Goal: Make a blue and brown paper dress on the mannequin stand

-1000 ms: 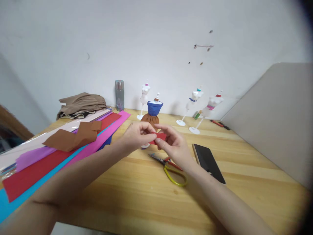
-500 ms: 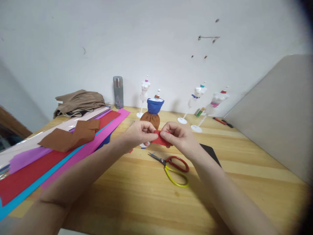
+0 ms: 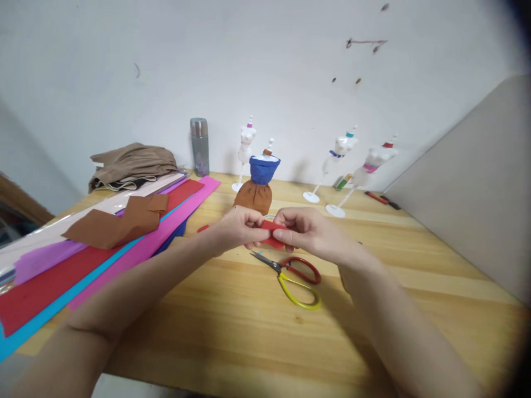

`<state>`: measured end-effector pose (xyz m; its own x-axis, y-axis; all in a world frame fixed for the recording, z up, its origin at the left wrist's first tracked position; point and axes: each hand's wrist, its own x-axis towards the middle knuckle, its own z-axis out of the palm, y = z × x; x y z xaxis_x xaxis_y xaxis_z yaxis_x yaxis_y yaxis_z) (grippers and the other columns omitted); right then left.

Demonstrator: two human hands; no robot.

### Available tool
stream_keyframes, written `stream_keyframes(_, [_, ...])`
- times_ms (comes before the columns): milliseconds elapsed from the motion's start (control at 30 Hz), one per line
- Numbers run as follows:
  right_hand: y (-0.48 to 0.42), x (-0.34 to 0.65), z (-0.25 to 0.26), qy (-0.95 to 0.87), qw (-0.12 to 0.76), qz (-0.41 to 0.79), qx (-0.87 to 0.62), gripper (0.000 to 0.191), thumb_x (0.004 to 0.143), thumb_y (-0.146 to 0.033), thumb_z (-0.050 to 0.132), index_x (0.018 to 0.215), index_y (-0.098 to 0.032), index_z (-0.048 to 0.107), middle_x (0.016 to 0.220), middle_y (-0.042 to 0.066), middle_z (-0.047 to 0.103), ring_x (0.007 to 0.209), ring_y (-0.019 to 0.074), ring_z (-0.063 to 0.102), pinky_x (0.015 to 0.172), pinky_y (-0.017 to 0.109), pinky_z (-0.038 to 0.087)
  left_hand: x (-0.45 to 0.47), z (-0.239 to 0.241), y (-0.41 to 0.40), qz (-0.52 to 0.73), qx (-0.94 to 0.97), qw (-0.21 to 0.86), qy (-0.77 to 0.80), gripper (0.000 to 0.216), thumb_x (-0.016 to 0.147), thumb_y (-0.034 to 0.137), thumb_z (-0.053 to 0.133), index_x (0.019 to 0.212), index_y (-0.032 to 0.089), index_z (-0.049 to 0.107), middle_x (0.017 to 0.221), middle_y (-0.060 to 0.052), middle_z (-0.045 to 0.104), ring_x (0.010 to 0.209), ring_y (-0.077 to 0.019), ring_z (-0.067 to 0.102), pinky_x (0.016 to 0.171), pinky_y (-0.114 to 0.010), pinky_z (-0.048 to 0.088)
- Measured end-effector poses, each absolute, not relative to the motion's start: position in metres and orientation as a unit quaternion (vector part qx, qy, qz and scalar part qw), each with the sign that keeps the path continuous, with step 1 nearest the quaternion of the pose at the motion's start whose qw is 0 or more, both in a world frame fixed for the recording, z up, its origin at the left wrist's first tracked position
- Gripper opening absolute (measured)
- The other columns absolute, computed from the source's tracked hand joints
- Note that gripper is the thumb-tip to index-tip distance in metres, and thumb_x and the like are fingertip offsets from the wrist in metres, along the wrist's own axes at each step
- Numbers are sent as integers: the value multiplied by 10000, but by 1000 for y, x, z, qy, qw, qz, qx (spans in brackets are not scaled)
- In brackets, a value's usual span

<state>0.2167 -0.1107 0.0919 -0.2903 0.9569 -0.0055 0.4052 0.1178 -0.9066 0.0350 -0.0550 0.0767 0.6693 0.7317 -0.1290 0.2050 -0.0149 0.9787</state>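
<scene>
A small piece of red fabric point(image 3: 271, 233) is pinched between both my hands above the wooden table point(image 3: 232, 331). My left hand point(image 3: 243, 228) grips its left end, thumb against the near face. At its right end, my right hand point(image 3: 305, 232) does the same with thumb and fingers. Just below the hands lies a pair of scissors point(image 3: 286, 271) with one red and one yellow handle, blades pointing left. Behind the hands stands a small mannequin point(image 3: 265, 168) in a blue top and brown gathered skirt, its base partly hidden.
Coloured fabric strips point(image 3: 178, 218) and a brown piece point(image 3: 136, 221) lie on the left, before a folded brown cloth point(image 3: 136, 163). A flask point(image 3: 199, 146) stands by the wall. Several white mannequins point(image 3: 343, 146) stand at the back; a red-and-black tool point(image 3: 381, 200) lies at the right.
The view has tilted slightly, so the background sits higher. Both hands keep hold of the red fabric, with the thumbs shifted a little lower on it.
</scene>
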Motion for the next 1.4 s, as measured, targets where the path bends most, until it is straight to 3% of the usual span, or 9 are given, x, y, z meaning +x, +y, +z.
stream_keyframes(267, [-106,227,87,-717,255,388,-520,299,780,-433,667,666,-213,499,596,-32,513,540,110,469,514,260,365,37,73,-54,258,650,631,337,91,794,106,692,709,110,660,526,21,616,476,-48,558,465,-127,440])
stream_keyframes(500, [-109,237,93,-798,99,306,-510,112,781,-254,637,685,-202,613,610,-16,588,541,123,476,503,260,337,51,50,-64,193,650,650,344,97,783,110,704,719,117,631,514,34,601,453,-56,554,455,-143,458])
stream_keyframes(633, [-106,241,91,-820,68,286,-491,127,760,-181,623,639,-202,592,626,-11,583,555,125,476,524,265,338,56,36,-70,181,654,652,339,128,786,132,704,716,128,598,494,48,568,437,-60,531,461,-157,458])
stream_keyframes(800, [-103,249,86,-806,104,270,-517,220,829,-310,605,641,-212,547,571,-33,489,541,118,397,513,266,298,55,36,-71,192,638,676,316,167,785,149,714,683,130,583,563,32,590,496,-59,543,472,-156,448])
stream_keyframes(933, [-102,249,88,-798,134,299,-506,242,834,-401,618,688,-210,590,612,-14,562,562,126,448,525,269,325,55,41,-71,188,639,668,332,157,800,117,669,675,133,576,566,28,592,500,-57,548,474,-149,439])
stream_keyframes(1167, [-101,246,90,-778,182,310,-515,239,800,-384,659,645,-216,591,567,-22,552,530,117,442,502,260,327,55,43,-70,212,617,674,346,122,830,132,632,720,144,582,538,29,579,499,-79,577,480,-166,451])
stream_keyframes(1400, [-102,242,90,-745,231,362,-511,171,758,-351,705,685,-220,625,604,-7,634,550,138,540,514,266,416,52,53,-69,205,661,629,354,235,818,131,636,614,160,523,450,48,507,413,-53,454,430,-162,354])
